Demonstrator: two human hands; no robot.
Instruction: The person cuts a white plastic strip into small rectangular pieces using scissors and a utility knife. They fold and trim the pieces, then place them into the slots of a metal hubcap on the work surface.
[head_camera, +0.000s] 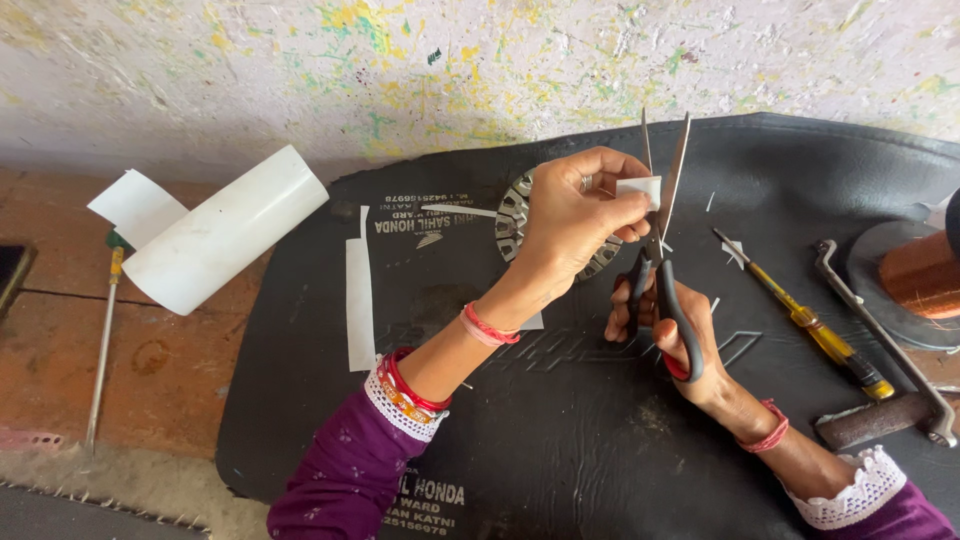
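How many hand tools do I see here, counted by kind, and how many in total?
Scissors: 1, held open in the right hand
Screwdrivers: 2, yellow handle at right, yellow-green handle at left
Hammer: 1
Metal wrench-like bar: 1
Total: 5

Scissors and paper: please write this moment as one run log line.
left hand: pinches white paper piece | right hand: holds scissors, blades open around paper | mat: yellow screwdriver

A small white paper piece (640, 190) sits upright between the open, upward-pointing blades of grey-handled scissors (662, 262), above the black mat's middle.
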